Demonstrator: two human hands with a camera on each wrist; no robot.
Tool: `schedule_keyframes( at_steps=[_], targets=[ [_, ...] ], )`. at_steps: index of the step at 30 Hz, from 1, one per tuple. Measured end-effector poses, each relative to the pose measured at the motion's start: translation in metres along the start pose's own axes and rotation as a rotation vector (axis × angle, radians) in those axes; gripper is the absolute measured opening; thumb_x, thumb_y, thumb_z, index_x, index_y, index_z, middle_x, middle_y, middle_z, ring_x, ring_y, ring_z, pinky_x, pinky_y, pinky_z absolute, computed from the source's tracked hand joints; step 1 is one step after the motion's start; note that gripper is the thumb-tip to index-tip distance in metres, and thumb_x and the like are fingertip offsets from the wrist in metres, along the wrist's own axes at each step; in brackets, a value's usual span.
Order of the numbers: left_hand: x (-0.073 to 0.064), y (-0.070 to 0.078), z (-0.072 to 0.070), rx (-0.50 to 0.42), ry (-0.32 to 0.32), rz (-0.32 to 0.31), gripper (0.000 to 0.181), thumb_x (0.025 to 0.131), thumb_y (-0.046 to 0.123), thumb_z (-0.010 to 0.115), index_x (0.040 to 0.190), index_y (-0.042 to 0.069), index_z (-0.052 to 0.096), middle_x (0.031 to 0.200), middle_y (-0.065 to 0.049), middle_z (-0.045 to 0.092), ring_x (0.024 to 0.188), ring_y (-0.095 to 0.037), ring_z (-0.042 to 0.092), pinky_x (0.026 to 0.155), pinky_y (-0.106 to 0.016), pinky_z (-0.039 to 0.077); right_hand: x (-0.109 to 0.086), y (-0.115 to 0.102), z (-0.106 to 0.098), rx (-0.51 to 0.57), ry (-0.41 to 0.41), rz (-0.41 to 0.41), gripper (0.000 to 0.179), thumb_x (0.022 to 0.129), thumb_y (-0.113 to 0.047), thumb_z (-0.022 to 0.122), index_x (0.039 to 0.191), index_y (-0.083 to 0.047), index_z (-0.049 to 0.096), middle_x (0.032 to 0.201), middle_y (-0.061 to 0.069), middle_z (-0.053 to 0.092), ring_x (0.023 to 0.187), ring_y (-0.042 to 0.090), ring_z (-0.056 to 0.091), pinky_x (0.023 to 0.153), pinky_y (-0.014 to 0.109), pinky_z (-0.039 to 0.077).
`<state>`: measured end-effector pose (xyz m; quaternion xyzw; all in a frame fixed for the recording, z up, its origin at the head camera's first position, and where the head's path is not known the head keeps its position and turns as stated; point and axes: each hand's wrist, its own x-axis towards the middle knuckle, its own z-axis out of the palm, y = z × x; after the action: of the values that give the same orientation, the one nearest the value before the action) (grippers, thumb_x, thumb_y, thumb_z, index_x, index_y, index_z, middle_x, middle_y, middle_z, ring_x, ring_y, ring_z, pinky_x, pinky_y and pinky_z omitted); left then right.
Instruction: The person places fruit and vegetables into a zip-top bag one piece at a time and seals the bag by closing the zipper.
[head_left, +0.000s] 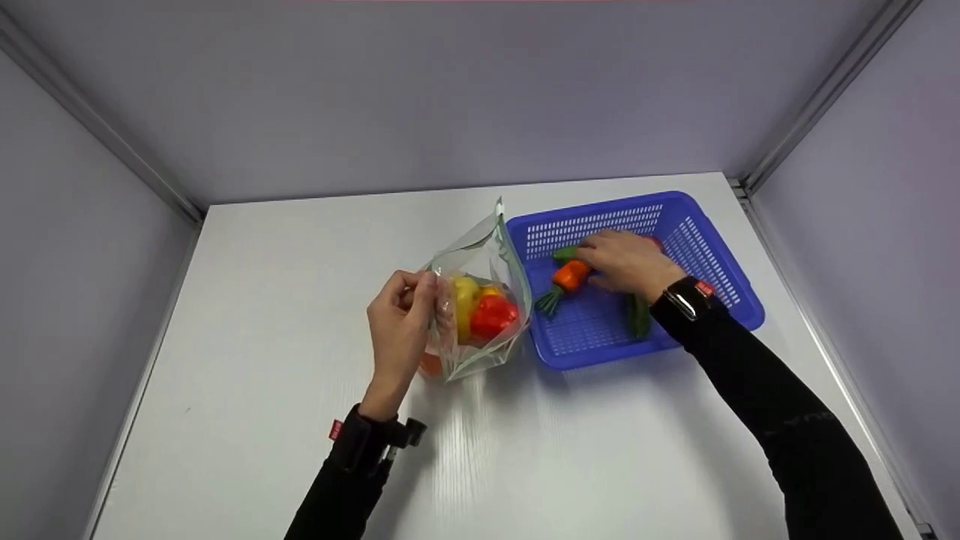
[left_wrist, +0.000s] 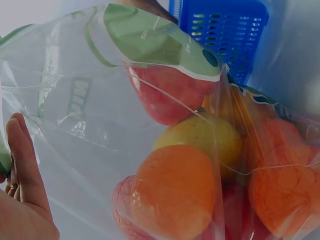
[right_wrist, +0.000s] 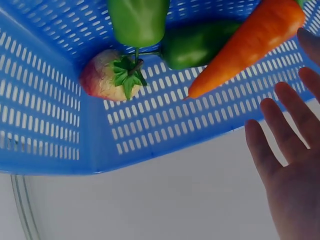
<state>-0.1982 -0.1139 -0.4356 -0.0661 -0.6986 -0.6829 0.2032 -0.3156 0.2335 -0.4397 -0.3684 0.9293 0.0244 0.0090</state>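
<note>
My left hand [head_left: 401,319] pinches the edge of a clear zip bag [head_left: 474,364] with green print, its mouth spread wide. Inside the bag, a red pepper [head_left: 493,316] lies against yellow produce [head_left: 463,300]; the left wrist view also shows an orange fruit [left_wrist: 175,192] through the plastic. Over the blue basket [head_left: 581,358] hovers my right hand [head_left: 626,261], reaching down beside a carrot [head_left: 571,276]. In the right wrist view, its fingers are straight and spread, close to the carrot [right_wrist: 250,47], with nothing gripped.
Also in the basket are a light green pepper [right_wrist: 139,22], a dark green vegetable [right_wrist: 197,44] and a pink-and-cream fruit [right_wrist: 102,75] with green leaves. The basket stands right of the bag on a white table [head_left: 285,300], with grey walls [head_left: 450,97] around.
</note>
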Motion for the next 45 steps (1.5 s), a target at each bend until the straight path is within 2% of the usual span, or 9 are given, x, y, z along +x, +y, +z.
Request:
schedule_keyframes(
  at_steps=[6,11,21,26,31,34,37,40,45],
  targets=[
    [-0.002,0.000,0.001,0.011,0.003,0.003,0.018,0.102,0.011,0.067,0.091,-0.004,0.065,0.066,-0.007,0.062,0.055,-0.010,0.053,0.049,-0.018,0.042,0.008,-0.002,0.009,-0.010,-0.006,-0.033,0.041,0.091,-0.008,0.079,0.131,-0.007,0.070,0.119,0.020,0.070,0.111,0.041,0.066,0.098,0.057,0.052],
    [-0.003,0.000,0.003,0.023,0.000,-0.002,0.019,0.103,0.013,0.067,0.091,-0.003,0.066,0.067,-0.006,0.064,0.056,-0.010,0.054,0.049,-0.018,0.041,0.012,-0.006,0.016,-0.013,-0.064,-0.032,0.042,0.090,-0.015,0.082,0.129,-0.006,0.070,0.120,0.018,0.070,0.111,0.039,0.066,0.095,0.054,0.055],
    [-0.004,0.000,0.004,-0.009,-0.005,-0.035,0.020,0.103,0.013,0.067,0.091,-0.003,0.066,0.071,-0.009,0.067,0.057,-0.012,0.058,0.050,-0.019,0.045,0.017,-0.006,0.032,-0.023,-0.112,-0.032,0.047,0.088,-0.020,0.085,0.131,-0.007,0.070,0.137,0.017,0.065,0.124,0.039,0.061,0.104,0.055,0.049],
    [-0.003,-0.003,0.003,0.013,-0.002,-0.029,0.020,0.103,0.014,0.067,0.091,-0.002,0.066,0.071,-0.008,0.067,0.056,-0.012,0.056,0.049,-0.019,0.042,0.019,-0.007,0.036,-0.038,-0.120,-0.022,0.047,0.088,-0.017,0.086,0.131,-0.008,0.069,0.140,0.015,0.063,0.127,0.038,0.060,0.106,0.055,0.048],
    [-0.002,-0.004,0.001,0.031,0.001,-0.014,0.019,0.102,0.014,0.067,0.091,-0.002,0.067,0.068,-0.006,0.064,0.055,-0.011,0.052,0.048,-0.018,0.039,0.017,-0.005,0.037,-0.043,-0.048,-0.067,0.037,0.087,-0.014,0.085,0.121,-0.006,0.072,0.123,0.018,0.069,0.110,0.038,0.067,0.100,0.052,0.053],
    [-0.002,-0.003,0.001,0.042,0.009,-0.003,0.019,0.102,0.014,0.067,0.091,-0.001,0.067,0.067,-0.005,0.063,0.055,-0.011,0.050,0.049,-0.018,0.038,0.014,-0.003,0.029,-0.032,-0.018,-0.069,0.037,0.088,-0.015,0.085,0.120,-0.007,0.069,0.110,0.018,0.067,0.097,0.038,0.068,0.095,0.053,0.054],
    [-0.001,-0.002,0.001,0.042,0.013,0.004,0.018,0.102,0.014,0.067,0.092,-0.001,0.067,0.067,-0.005,0.062,0.055,-0.011,0.050,0.049,-0.019,0.039,0.009,0.000,0.019,0.017,-0.005,-0.033,0.040,0.089,-0.015,0.083,0.125,-0.008,0.067,0.107,0.017,0.064,0.094,0.037,0.066,0.092,0.052,0.055],
    [0.000,-0.002,0.002,0.038,0.012,0.006,0.018,0.102,0.013,0.068,0.091,-0.002,0.066,0.067,-0.005,0.062,0.056,-0.012,0.052,0.049,-0.019,0.040,0.001,-0.001,0.006,0.112,0.038,0.040,0.041,0.092,-0.020,0.082,0.129,-0.009,0.066,0.107,0.014,0.061,0.092,0.034,0.064,0.087,0.049,0.055],
    [0.003,-0.002,0.002,0.039,0.014,0.011,0.018,0.102,0.013,0.068,0.091,-0.002,0.067,0.070,-0.005,0.064,0.057,-0.012,0.052,0.050,-0.018,0.042,-0.015,-0.011,-0.011,0.321,0.121,0.184,0.048,0.096,-0.031,0.075,0.138,-0.012,0.062,0.123,0.014,0.058,0.104,0.032,0.061,0.093,0.049,0.055]
  ],
)
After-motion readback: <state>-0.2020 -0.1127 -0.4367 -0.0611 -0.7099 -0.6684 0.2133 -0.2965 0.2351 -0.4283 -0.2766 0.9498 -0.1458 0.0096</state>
